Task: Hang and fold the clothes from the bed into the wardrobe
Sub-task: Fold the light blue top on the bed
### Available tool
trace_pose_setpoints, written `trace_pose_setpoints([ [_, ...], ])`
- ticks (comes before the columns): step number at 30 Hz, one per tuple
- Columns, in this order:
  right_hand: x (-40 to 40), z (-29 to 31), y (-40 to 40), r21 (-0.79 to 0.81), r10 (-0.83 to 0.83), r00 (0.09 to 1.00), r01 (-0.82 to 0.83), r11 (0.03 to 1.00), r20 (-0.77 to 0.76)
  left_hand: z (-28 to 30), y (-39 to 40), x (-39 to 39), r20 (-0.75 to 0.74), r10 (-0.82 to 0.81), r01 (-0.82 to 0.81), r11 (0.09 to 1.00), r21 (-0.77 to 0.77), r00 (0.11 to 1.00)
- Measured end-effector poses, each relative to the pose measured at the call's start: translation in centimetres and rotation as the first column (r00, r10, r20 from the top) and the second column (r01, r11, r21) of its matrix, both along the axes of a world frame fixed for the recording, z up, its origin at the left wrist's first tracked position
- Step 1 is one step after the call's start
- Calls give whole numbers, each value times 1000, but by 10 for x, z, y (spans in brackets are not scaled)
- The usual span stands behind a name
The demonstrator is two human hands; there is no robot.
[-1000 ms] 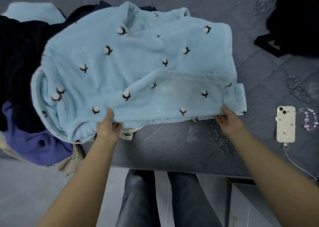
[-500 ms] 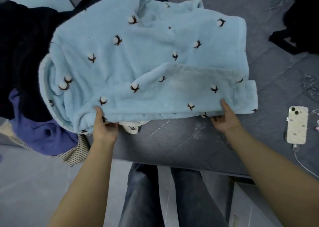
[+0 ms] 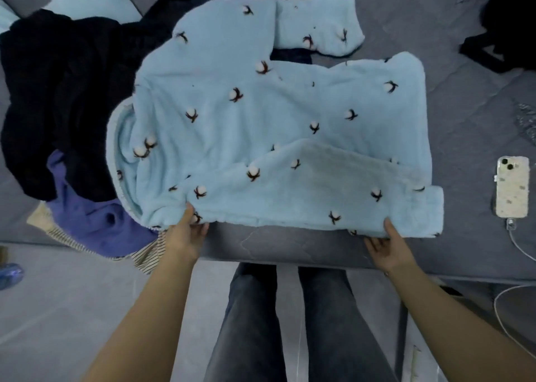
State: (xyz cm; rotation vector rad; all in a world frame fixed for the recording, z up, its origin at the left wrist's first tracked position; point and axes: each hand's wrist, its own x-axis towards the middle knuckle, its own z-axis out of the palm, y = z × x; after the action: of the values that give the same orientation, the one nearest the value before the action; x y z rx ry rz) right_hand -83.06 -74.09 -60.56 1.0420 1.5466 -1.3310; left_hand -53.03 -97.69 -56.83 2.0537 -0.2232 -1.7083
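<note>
left hand [image 3: 185,236] and right hand [image 3: 387,245] each still pinch the near hem of the light blue fleece garment with cotton-flower print [image 3: 261,126], spread on the grey bed [image 3: 464,120]; one sleeve now lies unfolded at the far side, beside the dark clothes pile [image 3: 66,91].

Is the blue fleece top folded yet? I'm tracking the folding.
Partly folded. The fleece top has one sleeve laid across its front; another sleeve lies spread out. Left hand and right hand grip its near edge.
</note>
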Motion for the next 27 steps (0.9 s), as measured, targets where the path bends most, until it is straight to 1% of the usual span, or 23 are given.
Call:
trace_pose_setpoints([
  [1,3,-1,-1,39,28,1000,-27,999,-6,0,1,2,16,-131,127,983,129,991],
  [2,7,-1,-2,98,51,999,-50,994,-10,1,3,3,-5,-310,300,916,265,951],
  [3,13,0,-4,169,51,998,-45,984,-28,6,7,3,-86,-494,487,788,377,865],
  [4,19,3,-5,232,32,998,-18,973,-58,13,12,0,-189,-638,647,630,430,747],
  [5,25,6,-7,293,28,993,6,956,-111,20,18,-5,-252,-734,754,504,420,631],
  [6,28,9,-9,342,67,979,3,940,-194,24,24,-10,-234,-804,817,450,361,547],
  [7,29,12,-11,366,167,939,-47,929,-301,25,30,-18,-123,-847,842,477,251,516],
  [8,28,14,-15,383,325,853,-163,909,-410,25,32,-25,67,-856,850,518,101,513],
  [9,22,15,-20,415,509,701,-322,851,-499,27,29,-33,279,-820,860,507,-55,500],
  [11,-3,15,-31,552,765,264,-561,617,-588,30,9,-47,615,-675,913,320,-254,408],
  [12,-21,13,-38,651,831,35,-604,460,-555,28,-5,-52,728,-591,937,228,-264,349],
  [13,-42,9,-45,725,864,-160,-627,284,-477,24,-19,-55,797,-536,960,177,-215,278],
  [14,-61,7,-52,767,882,-299,-633,103,-365,20,-32,-57,822,-535,979,153,-131,194],
  [15,-80,4,-57,765,892,-386,-640,-74,-237,13,-42,-58,802,-589,991,130,-20,93],
  [17,-111,0,-64,635,874,-485,-668,-387,23,2,-56,-56,672,-727,974,19,225,-141],
  [18,-119,-1,-66,526,850,-508,-690,-497,136,-3,-60,-53,598,-761,945,-57,323,-251],
  [19,-122,-2,-68,419,818,-532,-706,-571,218,-7,-62,-48,549,-763,910,-125,394,-342],
  [20,-122,-3,-70,339,790,-552,-713,-614,267,-10,-64,-44,525,-749,884,-172,435,-404],
  [21,-120,-5,-71,288,772,-568,-718,-634,286,-11,-65,-41,526,-739,877,-185,442,-421],
  [22,-116,-8,-72,263,763,-580,-718,-644,285,-12,-66,-39,540,-745,893,-167,418,-392],
  [24,-111,-10,-74,272,740,-611,-688,-672,281,-9,-64,-35,559,-786,942,-88,324,-266],
  [26,-112,-8,-78,314,733,-618,-662,-681,285,-3,-63,-31,557,-810,964,-38,263,-184],
  [27,-116,-5,-81,332,753,-600,-676,-658,270,0,-62,-27,556,-817,970,-16,241,-152],
])
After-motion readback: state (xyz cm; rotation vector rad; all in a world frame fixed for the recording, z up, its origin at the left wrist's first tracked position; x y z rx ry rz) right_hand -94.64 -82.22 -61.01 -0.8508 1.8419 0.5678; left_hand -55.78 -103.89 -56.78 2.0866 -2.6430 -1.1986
